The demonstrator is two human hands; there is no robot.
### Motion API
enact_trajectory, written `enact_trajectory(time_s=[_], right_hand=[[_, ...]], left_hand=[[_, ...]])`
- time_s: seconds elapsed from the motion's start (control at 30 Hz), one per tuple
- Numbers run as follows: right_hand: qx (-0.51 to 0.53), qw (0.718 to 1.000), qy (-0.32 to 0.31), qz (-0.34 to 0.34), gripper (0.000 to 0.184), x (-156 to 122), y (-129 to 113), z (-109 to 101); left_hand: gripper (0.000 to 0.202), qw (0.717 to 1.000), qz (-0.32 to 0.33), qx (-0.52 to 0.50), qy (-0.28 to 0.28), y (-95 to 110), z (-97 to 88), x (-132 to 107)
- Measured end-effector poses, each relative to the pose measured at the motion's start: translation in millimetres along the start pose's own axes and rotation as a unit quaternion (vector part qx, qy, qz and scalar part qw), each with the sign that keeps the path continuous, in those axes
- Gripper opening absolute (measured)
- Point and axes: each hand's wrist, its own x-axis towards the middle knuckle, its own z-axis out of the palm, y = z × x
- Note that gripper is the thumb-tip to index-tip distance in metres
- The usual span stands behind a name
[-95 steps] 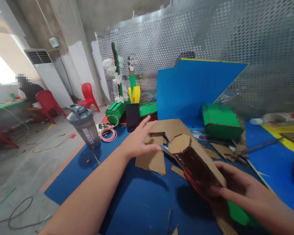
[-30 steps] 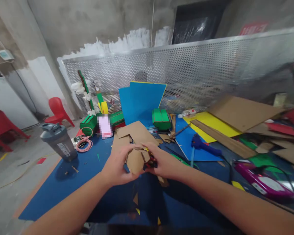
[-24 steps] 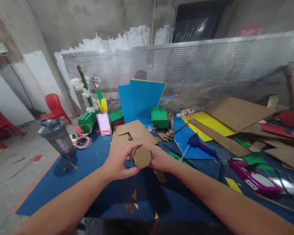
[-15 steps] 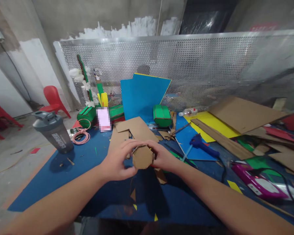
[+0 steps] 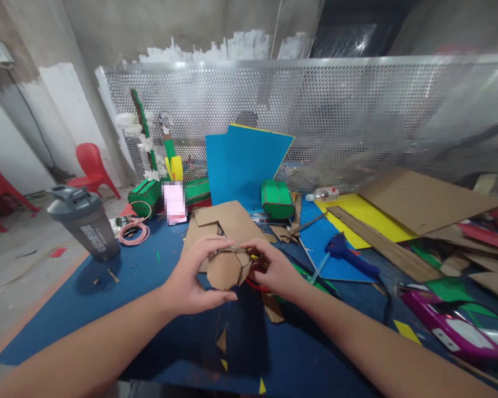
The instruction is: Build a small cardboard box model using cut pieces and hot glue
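Between my two hands, above the blue tabletop (image 5: pixel 141 309), is a small many-sided cardboard box (image 5: pixel 224 271). Its flat end faces me, and a seam runs along its right side. My left hand (image 5: pixel 193 276) curls round the left of it, thumb below and fingers over the top. My right hand (image 5: pixel 274 271) grips the far right side, its fingertips partly hidden behind the cardboard. Behind the hands lie flat cardboard pieces (image 5: pixel 228 215). A blue glue gun (image 5: pixel 351 257) rests to the right of my right hand.
A grey shaker bottle (image 5: pixel 87 224) and a coil of pink cord (image 5: pixel 133 231) stand at left. Green boxes (image 5: pixel 277 199) and blue boards (image 5: pixel 244 166) are at the back, before a perforated metal screen (image 5: pixel 336 121). Cardboard sheets (image 5: pixel 423 199) and a magenta device (image 5: pixel 448 323) lie at right.
The cardboard box has shifted slightly left and turned, so its right side now shows. Both hands stay on it. The view has swung a little.
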Motion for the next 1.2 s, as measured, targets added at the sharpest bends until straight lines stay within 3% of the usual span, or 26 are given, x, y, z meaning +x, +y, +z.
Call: enact_trajectory(time_s=[0.17, 0.4, 0.67, 1.0, 1.2], right_hand=[[-0.004, 1.0, -0.003, 0.006, 0.044, 0, 0, 1], [-0.009, 1.0, -0.001, 0.005, 0.042, 0, -3, 2], [0.032, 0.998, -0.008, 0.052, 0.038, 0, -4, 9], [0.033, 0.999, -0.015, 0.039, 0.043, -2, -2, 8], [0.044, 0.998, 0.008, 0.034, 0.039, -1, 4, 7]], left_hand=[[0.075, 1.0, 0.024, -0.006, 0.008, 7, -0.9, 2], [0.077, 1.0, -0.001, 0.007, 0.022, 10, -6.7, 6], [0.078, 0.998, -0.031, 0.027, 0.056, 6, -8.7, 5], [0.069, 0.999, 0.034, 0.007, 0.042, 10, -10.0, 11], [0.071, 0.995, -0.024, -0.046, 0.079, -1, -9.0, 7]])
